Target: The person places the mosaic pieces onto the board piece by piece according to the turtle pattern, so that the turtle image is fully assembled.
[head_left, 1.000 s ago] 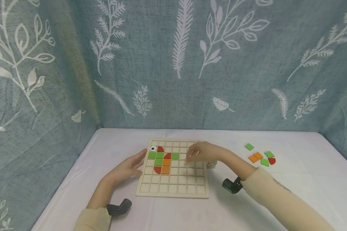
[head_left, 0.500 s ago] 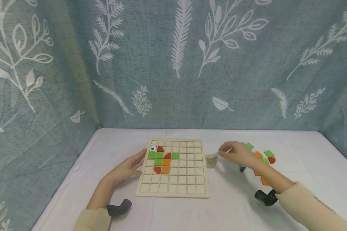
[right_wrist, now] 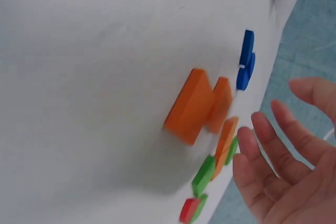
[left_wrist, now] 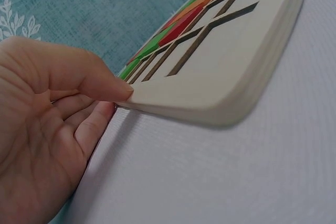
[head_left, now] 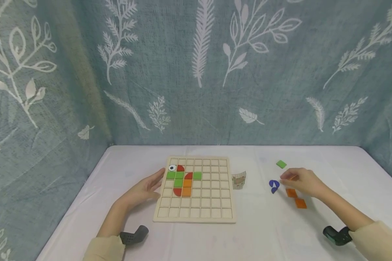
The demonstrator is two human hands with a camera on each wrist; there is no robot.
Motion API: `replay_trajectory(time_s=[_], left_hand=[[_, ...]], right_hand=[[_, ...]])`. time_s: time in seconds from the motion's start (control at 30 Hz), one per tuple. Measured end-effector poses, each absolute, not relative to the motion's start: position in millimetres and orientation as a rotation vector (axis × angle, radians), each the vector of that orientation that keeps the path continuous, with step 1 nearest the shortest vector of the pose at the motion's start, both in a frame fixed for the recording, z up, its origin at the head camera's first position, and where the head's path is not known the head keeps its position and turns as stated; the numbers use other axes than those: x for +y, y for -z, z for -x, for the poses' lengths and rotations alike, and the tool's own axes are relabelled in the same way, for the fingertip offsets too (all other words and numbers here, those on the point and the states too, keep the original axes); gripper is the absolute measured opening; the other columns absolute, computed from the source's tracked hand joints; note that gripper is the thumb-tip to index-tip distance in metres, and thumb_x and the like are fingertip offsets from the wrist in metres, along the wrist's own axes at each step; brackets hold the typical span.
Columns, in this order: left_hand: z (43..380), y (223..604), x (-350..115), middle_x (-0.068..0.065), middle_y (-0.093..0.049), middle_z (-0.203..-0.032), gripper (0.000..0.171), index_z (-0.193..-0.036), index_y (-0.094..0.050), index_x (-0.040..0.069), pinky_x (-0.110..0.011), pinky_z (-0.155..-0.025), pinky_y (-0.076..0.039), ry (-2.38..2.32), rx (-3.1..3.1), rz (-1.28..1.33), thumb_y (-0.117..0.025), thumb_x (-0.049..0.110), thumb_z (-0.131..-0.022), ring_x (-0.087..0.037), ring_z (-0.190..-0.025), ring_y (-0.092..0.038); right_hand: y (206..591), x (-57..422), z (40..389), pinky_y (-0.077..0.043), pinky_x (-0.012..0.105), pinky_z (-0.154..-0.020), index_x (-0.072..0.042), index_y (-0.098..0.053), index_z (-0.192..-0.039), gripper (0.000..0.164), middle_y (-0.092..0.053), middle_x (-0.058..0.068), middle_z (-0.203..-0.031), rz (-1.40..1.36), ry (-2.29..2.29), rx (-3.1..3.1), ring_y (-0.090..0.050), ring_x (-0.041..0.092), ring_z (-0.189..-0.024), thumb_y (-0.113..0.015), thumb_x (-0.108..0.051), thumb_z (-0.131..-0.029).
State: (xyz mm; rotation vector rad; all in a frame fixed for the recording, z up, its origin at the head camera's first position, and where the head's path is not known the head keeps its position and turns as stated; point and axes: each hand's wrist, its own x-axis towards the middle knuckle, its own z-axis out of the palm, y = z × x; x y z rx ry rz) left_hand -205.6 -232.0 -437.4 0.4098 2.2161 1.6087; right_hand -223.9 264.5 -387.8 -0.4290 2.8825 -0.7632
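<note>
My left hand rests at the left edge of a wooden grid board, fingers along its side. In the left wrist view its thumb touches the rim. The board bears green, red and orange tiles and a round eye tile at its upper left. My right hand hovers over loose tiles, fingers loosely bent, apart and holding nothing. Beside it lie blue rounded pieces, orange square tiles and a green tile. The right wrist view shows more green tiles and a red piece, hidden behind my hand in the head view.
A small curled patterned slip lies against the board's right edge. White cloth covers the table, with a blue-green leaf-patterned curtain behind and at the sides. Dark devices sit on both wrists.
My right hand has moved right from over the board to the loose tiles, uncovering the patterned slip and blue pieces. My left hand and the tiles on the board stay put.
</note>
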Motion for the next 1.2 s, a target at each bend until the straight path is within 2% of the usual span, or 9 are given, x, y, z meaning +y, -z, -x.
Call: replay_trajectory(time_s=[0.17,0.4,0.77,1.2], left_hand=[[203,437,-232,-0.016,-0.002,-0.154,0.089,-0.147,-0.008,-0.001,-0.034,-0.11,-0.022,-1.613,2.213,-0.398,-0.06,-0.005,-0.075,-0.035,-0.139,-0.013],[201,440,-233,-0.016,-0.004,-0.154,0.09,-0.147,-0.009,0.0,-0.037,-0.11,-0.021,-1.607,2.223,-0.394,-0.062,-0.003,-0.075,-0.035,-0.139,-0.015],[201,441,-233,-0.018,-0.003,-0.154,0.091,-0.147,-0.007,-0.001,-0.038,-0.11,-0.02,-1.634,2.191,-0.402,-0.06,-0.006,-0.074,-0.037,-0.139,-0.012],[203,438,-233,-0.017,-0.003,-0.154,0.091,-0.147,-0.008,0.001,-0.039,-0.11,-0.02,-1.627,2.204,-0.405,-0.061,-0.004,-0.074,-0.036,-0.139,-0.012]], right_hand=[[393,273,216,-0.052,0.029,-0.062,-0.003,-0.066,-0.093,0.023,-0.065,0.003,-0.086,0.461,0.712,2.859,-0.058,0.019,-0.078,-0.069,-0.021,-0.079],[399,277,211,-0.051,0.031,-0.069,-0.006,-0.066,-0.093,0.027,-0.063,-0.001,-0.089,0.52,0.634,2.84,-0.053,0.016,-0.08,-0.075,-0.013,-0.07],[400,278,213,-0.052,0.034,-0.069,-0.002,-0.067,-0.094,0.026,-0.063,0.001,-0.088,0.534,0.614,2.839,-0.054,0.018,-0.079,-0.075,-0.009,-0.071],[399,276,217,-0.05,0.025,-0.062,-0.001,-0.067,-0.09,0.024,-0.061,-0.002,-0.081,0.577,0.559,2.891,-0.053,0.013,-0.073,-0.076,-0.011,-0.07]])
